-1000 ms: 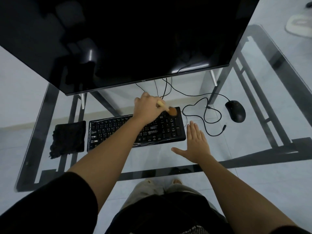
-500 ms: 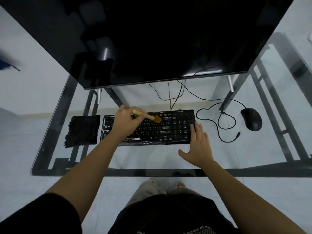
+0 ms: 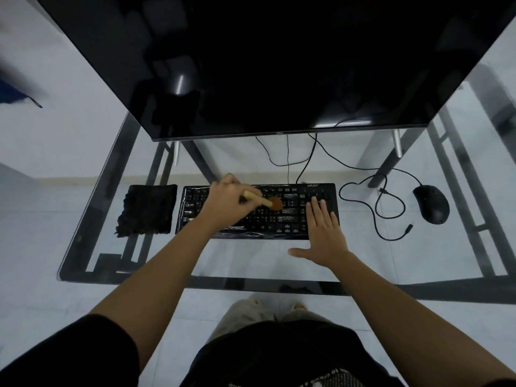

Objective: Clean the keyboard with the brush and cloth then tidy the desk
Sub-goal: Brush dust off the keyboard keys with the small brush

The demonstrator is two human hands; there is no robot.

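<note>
A black keyboard (image 3: 290, 219) lies across the middle of the glass desk (image 3: 251, 261). My left hand (image 3: 229, 202) is closed around a small wooden brush (image 3: 268, 203), whose brown bristles touch the keys near the keyboard's middle. My right hand (image 3: 325, 233) lies flat with fingers apart on the keyboard's right end, thumb out over the glass. A black cloth (image 3: 148, 209) sits folded on the desk just left of the keyboard.
A large dark monitor (image 3: 265, 65) looms over the back of the desk. A black mouse (image 3: 431, 203) rests at the right, with looping cables (image 3: 374, 202) between it and the keyboard. The desk's dark frame and pale floor show through the glass.
The brush has swept from the keyboard's right end toward its middle. My right hand has slid from the glass onto the keyboard's right end. The view has shifted left.
</note>
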